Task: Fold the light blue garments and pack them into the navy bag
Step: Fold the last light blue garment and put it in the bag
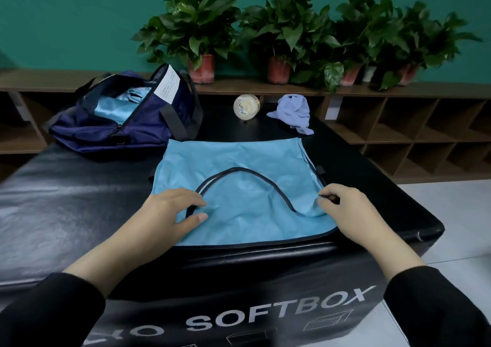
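A light blue garment [239,176] with black trim lies flat on the black padded box [66,200], near its front edge. My left hand [172,213] rests on the garment's left side, with its fingers curled round the black-edged neckline. My right hand [348,208] pinches the fabric and trim at the garment's right edge. The navy bag [148,123] stands unzipped at the back left, and another light blue garment [117,104] lies inside it.
A glass jar [246,106] lies on its side at the back of the box, beside a crumpled lilac cloth [293,112]. Potted plants [279,35] line a wooden shelf behind. Wooden cubbies [425,134] stand to the right, and the floor shows at the right.
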